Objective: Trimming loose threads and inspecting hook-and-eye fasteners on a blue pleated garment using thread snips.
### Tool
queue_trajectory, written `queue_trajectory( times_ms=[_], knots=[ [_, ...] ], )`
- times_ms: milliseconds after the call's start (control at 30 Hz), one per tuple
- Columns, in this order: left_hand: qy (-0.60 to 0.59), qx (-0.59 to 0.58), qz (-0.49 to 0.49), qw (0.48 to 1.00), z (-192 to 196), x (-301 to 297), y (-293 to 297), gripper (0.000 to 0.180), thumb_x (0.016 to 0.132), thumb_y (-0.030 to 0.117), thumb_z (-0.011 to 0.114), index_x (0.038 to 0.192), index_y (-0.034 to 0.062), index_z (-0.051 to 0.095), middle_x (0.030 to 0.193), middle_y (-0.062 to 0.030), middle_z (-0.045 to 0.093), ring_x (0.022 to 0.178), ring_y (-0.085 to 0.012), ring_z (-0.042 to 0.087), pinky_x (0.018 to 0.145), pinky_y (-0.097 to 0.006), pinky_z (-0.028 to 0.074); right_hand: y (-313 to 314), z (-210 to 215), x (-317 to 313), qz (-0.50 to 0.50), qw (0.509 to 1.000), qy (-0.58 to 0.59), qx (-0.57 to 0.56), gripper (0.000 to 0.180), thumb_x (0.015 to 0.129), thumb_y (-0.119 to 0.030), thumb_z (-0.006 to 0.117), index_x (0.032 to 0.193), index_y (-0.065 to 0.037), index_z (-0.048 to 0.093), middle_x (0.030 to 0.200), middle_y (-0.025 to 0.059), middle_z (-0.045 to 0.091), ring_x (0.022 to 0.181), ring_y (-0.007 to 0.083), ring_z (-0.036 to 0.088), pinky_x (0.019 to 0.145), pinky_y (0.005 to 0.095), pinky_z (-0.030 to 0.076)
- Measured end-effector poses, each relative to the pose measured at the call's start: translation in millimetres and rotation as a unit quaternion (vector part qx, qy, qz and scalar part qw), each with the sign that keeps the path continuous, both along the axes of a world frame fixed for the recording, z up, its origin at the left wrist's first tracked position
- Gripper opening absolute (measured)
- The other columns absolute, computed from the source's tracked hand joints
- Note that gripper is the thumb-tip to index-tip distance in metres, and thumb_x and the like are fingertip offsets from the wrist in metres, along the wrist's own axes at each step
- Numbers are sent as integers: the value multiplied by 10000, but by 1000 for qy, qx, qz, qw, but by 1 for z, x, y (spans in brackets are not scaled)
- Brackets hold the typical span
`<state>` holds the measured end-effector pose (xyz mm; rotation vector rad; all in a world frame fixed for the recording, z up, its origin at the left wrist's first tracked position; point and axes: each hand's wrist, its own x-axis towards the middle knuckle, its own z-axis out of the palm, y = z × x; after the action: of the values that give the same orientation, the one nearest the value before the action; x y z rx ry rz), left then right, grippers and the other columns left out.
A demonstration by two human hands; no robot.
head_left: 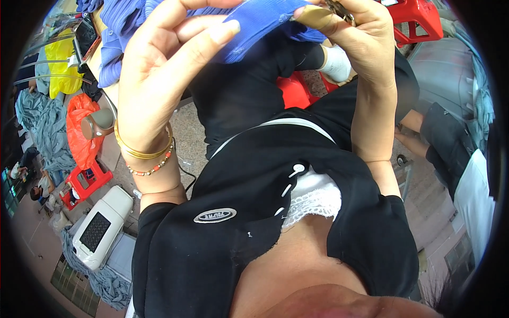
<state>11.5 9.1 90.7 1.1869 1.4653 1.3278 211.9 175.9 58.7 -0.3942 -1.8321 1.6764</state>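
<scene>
Left hand (156, 66): fingers pinching blue cloth (260, 29); right hand (363, 40): fingers round small metal tool (340, 10) (cloth edge at thumb).

Bright, diffuse light; soft shadows; strong fisheye bending; corners black, outer edges blurry.

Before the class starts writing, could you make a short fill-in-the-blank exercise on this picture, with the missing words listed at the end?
1. The cloth between the left hand and the right hand is coloured ____.
2. The gold bangles are worn on the person's ____ wrist.
3. The plastic stool at the picture's upper right is coloured ____.

Missing words: blue; left; red.
</scene>
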Motion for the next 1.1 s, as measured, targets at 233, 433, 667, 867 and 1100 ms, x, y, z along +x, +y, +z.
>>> queue_trajectory(
  times_ms=[233,433,667,867,1100],
  knots=[
    [23,-18,49,998,-7,15,-1,403,940,-17,628,1333,-30,541,1147,-69,655,1027,-80,604,947,-217,457,7,-20,-19,79,951,299,-21,174,795,17,804,935,16,700,774,-10,660,652,25,562,576,180,437],
    [48,-11,30,998,-14,10,-9,363,929,-19,641,1287,-33,587,1093,-65,683,996,-80,622,903,-201,465,-3,6,0,-51,998,18,16,138,823,29,769,944,21,703,782,-6,662,659,27,561,574,183,430],
    [-18,47,-2,999,-4,-3,-3,337,951,0,603,1282,-61,583,1067,-68,670,995,-75,595,927,-201,424,4,15,6,-110,994,20,19,83,861,-53,746,908,5,711,740,-6,663,598,20,551,535,174,411],
    [-15,6,32,999,5,0,6,345,958,30,597,1290,-58,577,1063,-69,665,974,-76,593,913,-204,412,21,-12,-2,58,882,412,-222,123,866,-85,746,927,10,698,711,18,663,557,49,589,504,175,446],
    [-79,-3,23,997,0,3,8,315,945,-2,611,1257,-47,600,1123,-92,692,1043,-102,633,932,-209,457,23,-5,8,-137,990,22,0,109,883,-14,720,983,28,713,816,13,697,689,38,616,628,176,490]
  ],
)
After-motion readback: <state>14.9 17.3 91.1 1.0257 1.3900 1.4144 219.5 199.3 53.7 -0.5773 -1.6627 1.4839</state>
